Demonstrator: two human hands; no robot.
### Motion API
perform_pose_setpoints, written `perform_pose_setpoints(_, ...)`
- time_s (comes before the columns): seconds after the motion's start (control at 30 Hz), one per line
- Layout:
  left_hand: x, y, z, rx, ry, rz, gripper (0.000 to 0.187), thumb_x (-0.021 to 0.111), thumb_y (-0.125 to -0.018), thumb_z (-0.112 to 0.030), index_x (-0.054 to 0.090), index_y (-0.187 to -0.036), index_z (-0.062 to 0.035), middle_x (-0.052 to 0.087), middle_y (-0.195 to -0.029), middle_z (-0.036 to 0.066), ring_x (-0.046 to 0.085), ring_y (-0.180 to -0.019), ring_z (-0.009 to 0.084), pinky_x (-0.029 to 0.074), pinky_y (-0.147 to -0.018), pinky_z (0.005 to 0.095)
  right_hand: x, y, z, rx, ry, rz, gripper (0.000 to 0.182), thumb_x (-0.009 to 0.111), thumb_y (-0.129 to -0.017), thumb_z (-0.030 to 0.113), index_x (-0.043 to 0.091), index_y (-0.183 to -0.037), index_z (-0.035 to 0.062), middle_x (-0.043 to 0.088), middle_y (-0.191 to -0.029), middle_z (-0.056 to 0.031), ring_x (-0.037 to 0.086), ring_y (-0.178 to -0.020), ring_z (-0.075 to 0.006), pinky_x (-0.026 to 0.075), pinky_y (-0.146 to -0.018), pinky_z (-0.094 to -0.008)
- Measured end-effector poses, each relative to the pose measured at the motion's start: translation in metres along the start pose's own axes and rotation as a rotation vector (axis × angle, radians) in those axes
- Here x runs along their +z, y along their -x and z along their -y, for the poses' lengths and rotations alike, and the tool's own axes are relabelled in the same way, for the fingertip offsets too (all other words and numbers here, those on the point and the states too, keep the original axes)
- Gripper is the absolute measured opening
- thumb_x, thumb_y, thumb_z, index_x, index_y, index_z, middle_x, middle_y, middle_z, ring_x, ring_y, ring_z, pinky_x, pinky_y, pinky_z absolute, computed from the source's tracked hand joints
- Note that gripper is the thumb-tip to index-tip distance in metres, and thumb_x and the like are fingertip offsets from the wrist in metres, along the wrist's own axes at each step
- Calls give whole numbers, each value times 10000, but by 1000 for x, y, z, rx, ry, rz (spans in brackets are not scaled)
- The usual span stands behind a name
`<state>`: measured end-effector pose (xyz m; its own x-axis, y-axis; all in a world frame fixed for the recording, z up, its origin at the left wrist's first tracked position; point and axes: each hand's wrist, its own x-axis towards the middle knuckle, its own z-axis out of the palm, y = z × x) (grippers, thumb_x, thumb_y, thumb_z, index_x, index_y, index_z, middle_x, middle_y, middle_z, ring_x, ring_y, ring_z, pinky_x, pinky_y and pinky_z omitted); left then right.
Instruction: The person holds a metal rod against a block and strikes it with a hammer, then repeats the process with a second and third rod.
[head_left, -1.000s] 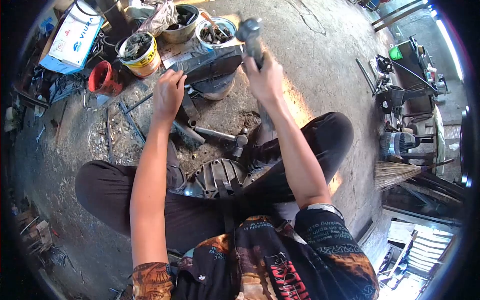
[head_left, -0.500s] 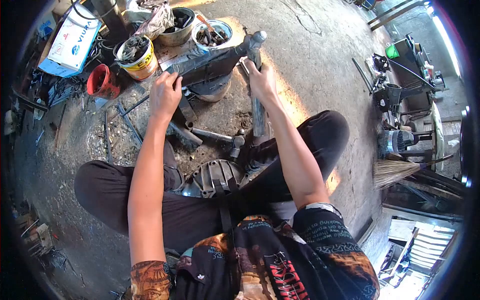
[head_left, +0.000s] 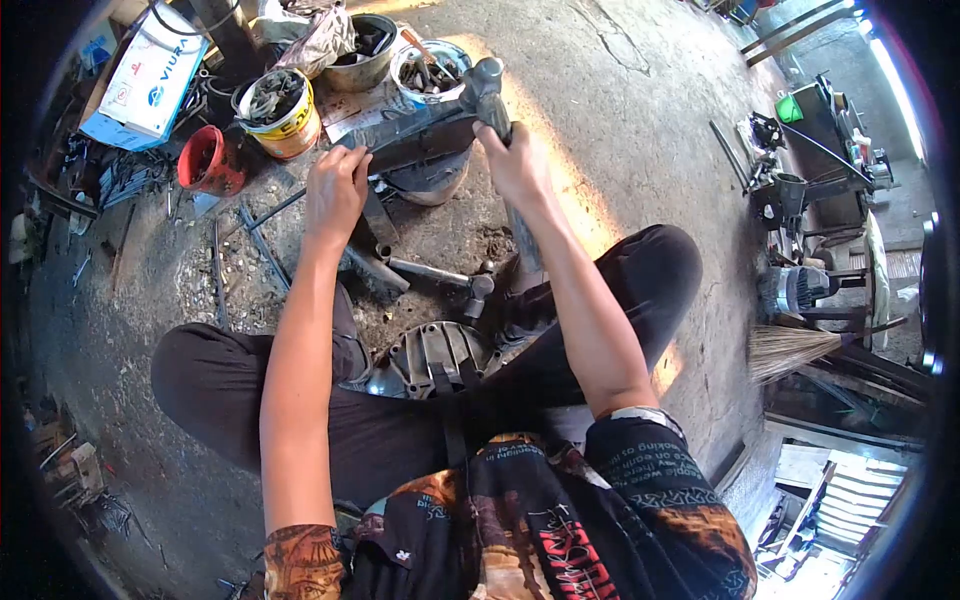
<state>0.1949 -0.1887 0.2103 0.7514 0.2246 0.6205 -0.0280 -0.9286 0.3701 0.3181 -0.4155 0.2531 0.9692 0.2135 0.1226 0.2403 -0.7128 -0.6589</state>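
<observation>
My right hand (head_left: 518, 165) is closed around the handle of a hammer (head_left: 487, 72). Its rounded steel head lies over the far right end of a long dark metal block (head_left: 425, 145), and the handle runs back toward my right leg. Closed fingers of my left hand (head_left: 335, 190) are at the block's left end; what they pinch is hidden, so I cannot tell what it is. The block sits above a rounded dark base (head_left: 430, 180). On the floor nearer to me lies a second hammer (head_left: 480, 290) with a pale metal handle.
A ribbed metal casting (head_left: 440, 350) lies between my legs. Beyond my left hand stand a red bucket (head_left: 212, 160), a yellow pail (head_left: 290, 140) and a white tub (head_left: 432, 95) of metal parts. Rods (head_left: 262, 245) litter the left floor; a broom (head_left: 790, 350) lies at right.
The hammer head has shifted left and slightly toward me, onto the block's end, and its handle has tilted. My right hand has moved left with it. My left hand stays near the block.
</observation>
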Motion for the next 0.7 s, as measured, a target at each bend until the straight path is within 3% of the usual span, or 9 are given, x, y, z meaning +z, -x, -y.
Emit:
perform_pose_setpoints(0.2, 6, 1, 2, 7, 17, -5, 124, 710, -869, -82, 721, -941, 19, 661, -808, 154, 635, -762, 343, 508, -730, 424, -47, 24, 55, -79, -179, -132, 443, 702, -905, 339, 580, -835, -81, 660, -753, -270, 681, -728, -322, 503, -654, -445)
perform_pose_setpoints(0.27, 5, 1, 1, 21, 16, -14, 126, 702, -877, -86, 726, -953, 11, 662, -823, 152, 636, -774, 335, 509, -730, 425, -22, 19, 30, -38, -141, -83, 488, 678, -915, 376, 590, -900, -104, 664, -808, -299, 684, -752, -350, 512, -681, -460)
perform_pose_setpoints(0.3, 4, 2, -2, 22, 4, 1, 132, 698, -881, -91, 728, -963, 7, 661, -832, 151, 637, -784, 333, 510, -731, 426, -2, 10, 8, 9, 53, -7, 539, 653, -917, 404, 600, -978, -129, 662, -828, -316, 687, -766, -367, 518, -706, -469)
perform_pose_setpoints(0.33, 3, 0, -2, 28, -11, 12, 137, 694, -885, -97, 730, -973, 3, 659, -841, 150, 638, -794, 332, 511, -733, 427, -1, 11, 6, -86, 19, -108, 599, 635, -916, 446, 609, -1018, -144, 657, -802, -317, 686, -756, -391, 525, -706, -480)
perform_pose_setpoints(0.4, 5, 3, 5, -4, -8, 12, 154, 692, -888, -108, 732, -992, -1, 656, -855, 151, 638, -812, 337, 513, -738, 432, -17, 8, 15, 192, -180, 18, 477, 654, -922, 350, 643, -890, -126, 668, -743, -273, 704, -755, -392, 548, -719, -485)
perform_pose_setpoints(0.5, 3, 4, 4, -26, 29, 13, 162, 696, -884, -114, 730, -994, 1, 655, -855, 148, 637, -819, 343, 513, -745, 436, -26, 4, 9, 324, -370, 71, 538, 660, -922, 430, 644, -780, -89, 627, -621, -143, 625, -516, -216, 510, -507, -404)
perform_pose_setpoints(0.63, 3, 2, 2, -21, 27, 32, 162, 693, -886, -110, 726, -995, 5, 655, -860, 147, 636, -826, 343, 514, -749, 434, -24, 0, 2, 286, -315, 55, 549, 658, -920, 432, 640, -801, -104, 638, -639, -173, 655, -569, -265, 522, -565, -436)
perform_pose_setpoints(0.7, 3, 2, 1, -37, 54, 46, 164, 688, -888, -104, 724, -1003, 8, 653, -864, 148, 634, -834, 343, 514, -758, 434, -23, -1, 6, 165, -155, 38, 550, 660, -915, 422, 634, -866, -125, 664, -722, -245, 688, -691, -343, 532, -672, -463)
